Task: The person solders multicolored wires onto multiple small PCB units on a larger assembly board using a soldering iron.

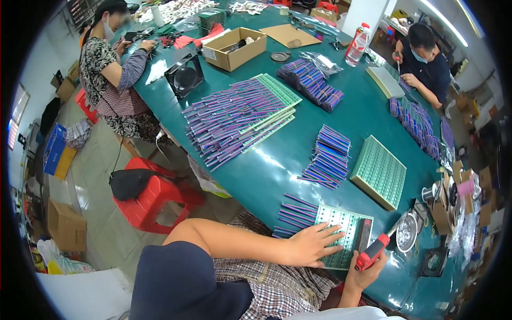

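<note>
My left hand (318, 244) lies flat on a green circuit board panel (333, 216) at the table's near edge, its fingers spread. Rows of purple-and-black wire pieces (296, 214) stick out from the panel's left side. My right hand (367, 274) is wrapped around the red-and-black handle of what looks like a soldering iron (374, 250), whose thin tip points up and right. Beside that handle, a dark bar (364, 233) lies along the panel's right part. A round metal dish (406, 233) sits just right of the tip.
Beyond my hands lie a wire bundle (328, 157) and a thick stack of green panels (380, 172). Wired panels (240, 114) are piled farther left. A cardboard box (234, 49) and a bottle (357, 45) stand behind. Co-workers sit at far left (109, 69) and far right (426, 66).
</note>
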`<action>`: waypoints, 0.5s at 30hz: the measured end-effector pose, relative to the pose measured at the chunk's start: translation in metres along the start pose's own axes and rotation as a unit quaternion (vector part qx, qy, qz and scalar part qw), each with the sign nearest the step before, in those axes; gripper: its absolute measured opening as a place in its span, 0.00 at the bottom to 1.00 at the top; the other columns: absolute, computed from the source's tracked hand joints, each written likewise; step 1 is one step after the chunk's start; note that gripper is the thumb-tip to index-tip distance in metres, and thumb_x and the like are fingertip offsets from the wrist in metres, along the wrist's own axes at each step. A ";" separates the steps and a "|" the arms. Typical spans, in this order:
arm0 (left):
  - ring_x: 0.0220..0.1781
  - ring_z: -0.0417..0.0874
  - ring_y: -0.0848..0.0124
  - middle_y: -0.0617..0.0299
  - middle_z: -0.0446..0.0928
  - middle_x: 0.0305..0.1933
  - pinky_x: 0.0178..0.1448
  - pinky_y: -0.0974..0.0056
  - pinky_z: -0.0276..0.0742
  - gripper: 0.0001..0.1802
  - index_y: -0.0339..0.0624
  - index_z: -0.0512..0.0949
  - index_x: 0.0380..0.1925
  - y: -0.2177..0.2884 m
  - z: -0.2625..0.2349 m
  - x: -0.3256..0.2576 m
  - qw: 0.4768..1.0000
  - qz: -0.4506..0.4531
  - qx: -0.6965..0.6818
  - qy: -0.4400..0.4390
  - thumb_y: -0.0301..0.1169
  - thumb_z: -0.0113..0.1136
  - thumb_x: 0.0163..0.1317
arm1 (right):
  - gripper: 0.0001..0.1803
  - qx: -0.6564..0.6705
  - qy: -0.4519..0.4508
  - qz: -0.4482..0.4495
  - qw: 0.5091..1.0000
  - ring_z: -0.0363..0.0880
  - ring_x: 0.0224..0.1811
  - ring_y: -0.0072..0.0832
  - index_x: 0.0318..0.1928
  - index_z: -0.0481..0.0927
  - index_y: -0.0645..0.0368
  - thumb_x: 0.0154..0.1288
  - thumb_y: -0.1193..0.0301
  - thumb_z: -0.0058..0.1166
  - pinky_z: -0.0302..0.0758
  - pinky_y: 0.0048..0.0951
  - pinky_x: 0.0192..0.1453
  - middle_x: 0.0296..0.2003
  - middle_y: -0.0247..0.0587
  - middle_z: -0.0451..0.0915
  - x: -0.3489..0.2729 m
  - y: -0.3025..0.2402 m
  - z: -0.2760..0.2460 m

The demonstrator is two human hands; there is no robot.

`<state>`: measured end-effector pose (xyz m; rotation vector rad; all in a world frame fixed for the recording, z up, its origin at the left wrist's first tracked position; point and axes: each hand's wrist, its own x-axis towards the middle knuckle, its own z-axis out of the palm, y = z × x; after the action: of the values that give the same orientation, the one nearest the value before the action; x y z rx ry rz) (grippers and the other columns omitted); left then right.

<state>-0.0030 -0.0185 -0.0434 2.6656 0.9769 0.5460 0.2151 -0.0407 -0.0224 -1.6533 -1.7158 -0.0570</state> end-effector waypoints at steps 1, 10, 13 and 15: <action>0.78 0.52 0.55 0.50 0.56 0.75 0.76 0.49 0.50 0.40 0.49 0.67 0.66 0.001 0.000 -0.002 1.000 -0.004 0.004 0.001 0.56 0.60 0.56 | 0.37 0.005 0.000 -0.003 1.000 0.75 0.48 0.48 0.56 0.66 0.62 0.45 0.79 0.71 0.72 0.41 0.53 0.46 0.50 0.73 -0.002 0.001 0.000; 0.77 0.54 0.54 0.50 0.57 0.74 0.76 0.49 0.51 0.42 0.48 0.67 0.66 0.000 0.005 -0.009 0.999 -0.008 -0.020 0.034 0.55 0.62 0.53 | 0.36 0.031 -0.014 0.004 0.999 0.76 0.46 0.48 0.56 0.68 0.62 0.43 0.80 0.70 0.73 0.40 0.52 0.46 0.50 0.74 -0.005 0.006 0.011; 0.76 0.55 0.54 0.49 0.57 0.74 0.75 0.49 0.53 0.40 0.48 0.68 0.65 0.000 0.001 -0.010 0.999 -0.009 -0.017 0.031 0.55 0.62 0.55 | 0.36 0.000 -0.012 0.003 1.000 0.76 0.45 0.47 0.56 0.68 0.62 0.45 0.79 0.70 0.73 0.40 0.52 0.46 0.50 0.74 -0.006 0.010 0.012; 0.76 0.56 0.54 0.50 0.58 0.73 0.75 0.48 0.53 0.37 0.48 0.69 0.63 -0.002 -0.004 -0.009 0.999 -0.019 -0.033 0.022 0.54 0.61 0.57 | 0.32 -0.006 0.000 0.007 1.000 0.77 0.45 0.45 0.57 0.68 0.63 0.51 0.77 0.68 0.74 0.38 0.51 0.45 0.51 0.74 -0.006 0.012 0.004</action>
<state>-0.0122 -0.0220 -0.0430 2.5812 1.0017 0.6217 0.2229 -0.0421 -0.0334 -1.6732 -1.7078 -0.0602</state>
